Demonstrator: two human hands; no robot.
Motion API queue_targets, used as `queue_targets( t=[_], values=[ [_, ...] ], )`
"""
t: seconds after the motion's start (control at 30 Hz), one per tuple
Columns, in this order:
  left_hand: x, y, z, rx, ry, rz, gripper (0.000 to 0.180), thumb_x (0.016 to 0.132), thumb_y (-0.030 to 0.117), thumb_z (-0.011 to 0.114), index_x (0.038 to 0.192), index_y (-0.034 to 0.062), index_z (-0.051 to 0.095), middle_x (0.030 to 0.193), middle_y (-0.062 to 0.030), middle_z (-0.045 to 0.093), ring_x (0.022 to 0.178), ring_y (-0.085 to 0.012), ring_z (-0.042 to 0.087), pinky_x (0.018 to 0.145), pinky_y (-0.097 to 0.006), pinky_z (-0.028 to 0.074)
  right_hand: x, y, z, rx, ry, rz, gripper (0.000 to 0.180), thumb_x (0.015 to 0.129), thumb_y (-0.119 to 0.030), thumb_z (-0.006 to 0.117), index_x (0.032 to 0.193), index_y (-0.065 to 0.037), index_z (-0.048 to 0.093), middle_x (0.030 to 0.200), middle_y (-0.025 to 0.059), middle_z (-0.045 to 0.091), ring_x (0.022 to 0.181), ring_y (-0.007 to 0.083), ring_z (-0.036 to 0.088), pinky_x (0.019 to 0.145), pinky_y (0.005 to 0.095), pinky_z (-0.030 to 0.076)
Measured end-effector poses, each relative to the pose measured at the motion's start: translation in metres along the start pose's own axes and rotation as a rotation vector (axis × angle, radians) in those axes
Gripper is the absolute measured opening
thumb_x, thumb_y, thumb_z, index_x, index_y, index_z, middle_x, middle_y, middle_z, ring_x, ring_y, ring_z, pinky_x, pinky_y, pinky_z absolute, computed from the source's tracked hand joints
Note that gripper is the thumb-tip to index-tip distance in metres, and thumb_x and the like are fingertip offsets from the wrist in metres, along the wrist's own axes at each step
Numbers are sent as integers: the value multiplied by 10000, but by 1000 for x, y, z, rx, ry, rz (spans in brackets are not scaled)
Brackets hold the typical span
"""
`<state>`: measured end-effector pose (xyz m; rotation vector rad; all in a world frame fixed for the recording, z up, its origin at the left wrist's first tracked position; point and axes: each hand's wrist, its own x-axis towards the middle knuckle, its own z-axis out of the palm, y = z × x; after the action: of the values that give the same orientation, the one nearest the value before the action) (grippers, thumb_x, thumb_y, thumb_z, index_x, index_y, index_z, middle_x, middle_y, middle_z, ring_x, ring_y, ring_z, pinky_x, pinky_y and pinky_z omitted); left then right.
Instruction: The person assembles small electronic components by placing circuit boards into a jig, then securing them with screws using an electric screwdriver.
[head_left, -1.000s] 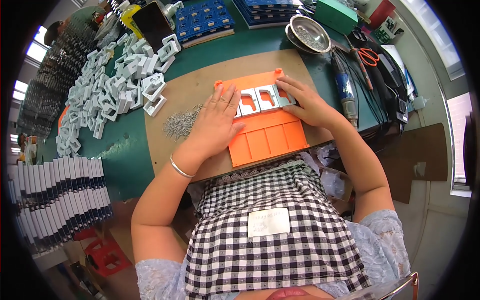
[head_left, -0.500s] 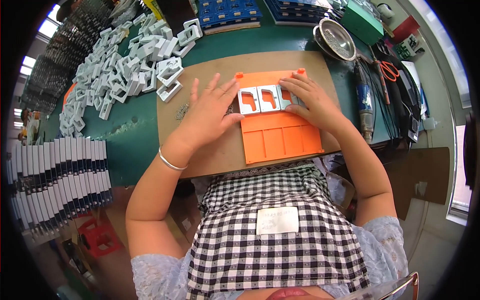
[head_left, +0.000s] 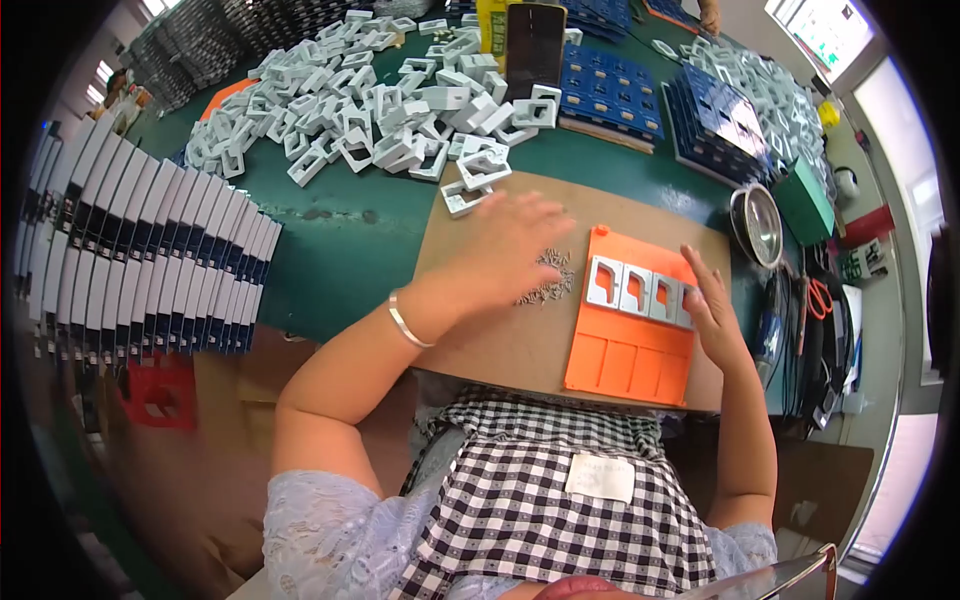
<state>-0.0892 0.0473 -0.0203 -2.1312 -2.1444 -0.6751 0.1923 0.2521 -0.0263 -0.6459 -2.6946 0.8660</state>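
Observation:
On a brown board lies an orange plastic fixture, with a row of several light grey frames seated across its upper half. Its lower half shows shallow slots with nothing in them. My right hand is at the row's right end, fingers apart, partly covering the last frame. My left hand, slightly blurred, hovers open over the board left of the fixture, fingers spread and holding nothing. Beside its thumb is a small heap of screws. Two loose grey frames lie just beyond its fingertips.
A big heap of grey frames covers the back left, with a dark phone standing beside it. Stacked white-and-blue pieces line the left. Blue panels, a metal bowl, an electric screwdriver and orange-handled scissors sit farther right.
The view has turned left. My left hand has left the row's left end and moved toward the loose frames. My right hand has slid off the frames' tops to the row's right end.

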Motion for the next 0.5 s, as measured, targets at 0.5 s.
queue_targets(
  t=[0.5],
  values=[
    [-27,-94,-13,-81,163,-230,295,712,187,793,944,82,644,1003,-94,581,995,-324,544,872,-419,449,226,-121,99,-516,6,-842,485,820,-117,610,1297,-170,541,1305,28,549,1167,247,533,982,392,428]
  ],
)
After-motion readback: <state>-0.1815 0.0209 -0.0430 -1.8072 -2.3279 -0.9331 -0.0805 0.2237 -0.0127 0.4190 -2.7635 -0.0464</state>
